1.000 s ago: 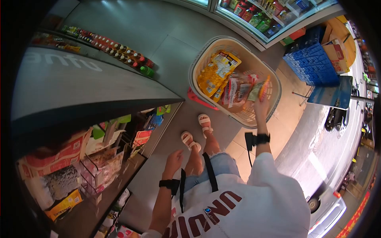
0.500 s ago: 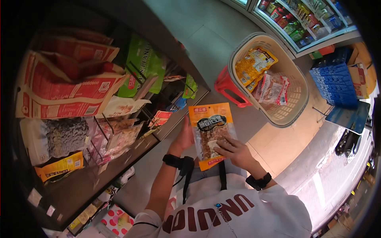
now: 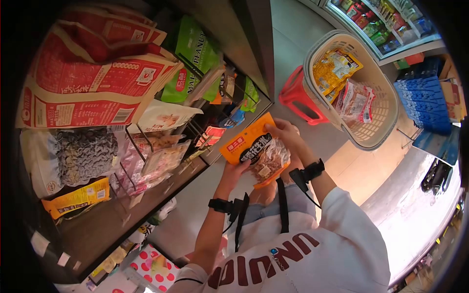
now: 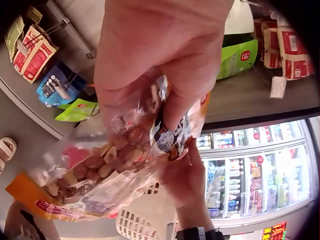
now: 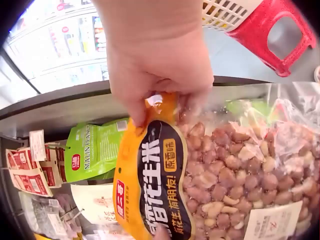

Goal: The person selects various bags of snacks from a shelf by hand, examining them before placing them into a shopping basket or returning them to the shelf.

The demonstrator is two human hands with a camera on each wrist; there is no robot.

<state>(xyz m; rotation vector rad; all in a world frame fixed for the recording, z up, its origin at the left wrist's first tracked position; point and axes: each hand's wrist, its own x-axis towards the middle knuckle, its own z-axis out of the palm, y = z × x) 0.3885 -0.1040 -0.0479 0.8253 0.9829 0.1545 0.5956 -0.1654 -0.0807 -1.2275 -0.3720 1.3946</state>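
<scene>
Both hands hold an orange and clear bag of peanuts (image 3: 261, 152) in front of the body, tilted in the head view. My left hand (image 3: 233, 175) grips its lower left edge, thumb across the front. At its upper right edge, my right hand (image 3: 288, 136) pinches the orange band between thumb and fingers. Reddish peanuts (image 5: 225, 175) and a white label (image 5: 272, 221) show through the clear part in the right wrist view. In the left wrist view, the left thumb presses on the dark printed panel (image 4: 167, 137).
On the left, a shelf (image 3: 132, 224) carries red paper bags (image 3: 97, 88), a green peanut bag (image 3: 193, 63) and other packets on hooks. A beige basket (image 3: 386, 129) with yellow and clear packets sits on a red stool (image 3: 303, 97). Blue crates (image 3: 422, 97) and a drinks fridge (image 3: 386, 24) stand beyond.
The right hand has come from the basket to the body, and the peanut bag is now between both hands. Since half a second ago the bag has tilted and the right hand moved to its upper edge.
</scene>
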